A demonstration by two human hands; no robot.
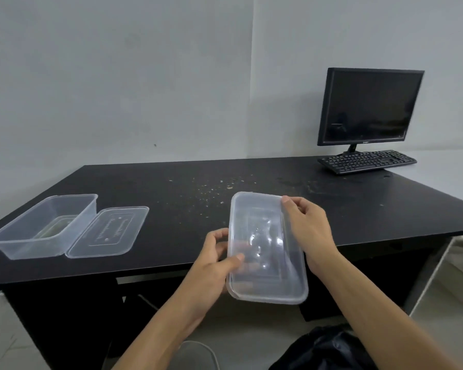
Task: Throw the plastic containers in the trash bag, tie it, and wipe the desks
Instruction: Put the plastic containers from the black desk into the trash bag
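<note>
A clear plastic container with its lid on (pixel 265 249) is held above the front edge of the black desk (pixel 198 182). My left hand (pixel 214 260) grips its left side with the thumb on the lid. My right hand (pixel 308 228) holds its right edge, fingers curled over the rim. A second, open clear container (pixel 42 225) stands at the desk's left end, with its loose lid (pixel 107 232) lying flat beside it. Part of a black trash bag (pixel 329 351) shows on the floor at the bottom, below my right forearm.
Crumbs (pixel 211 190) are scattered over the middle of the desk. A black monitor (pixel 369 106) and keyboard (pixel 366 161) sit at the back right, on a pale surface adjoining the desk. A grey wall runs behind. Pale floor lies below the desk.
</note>
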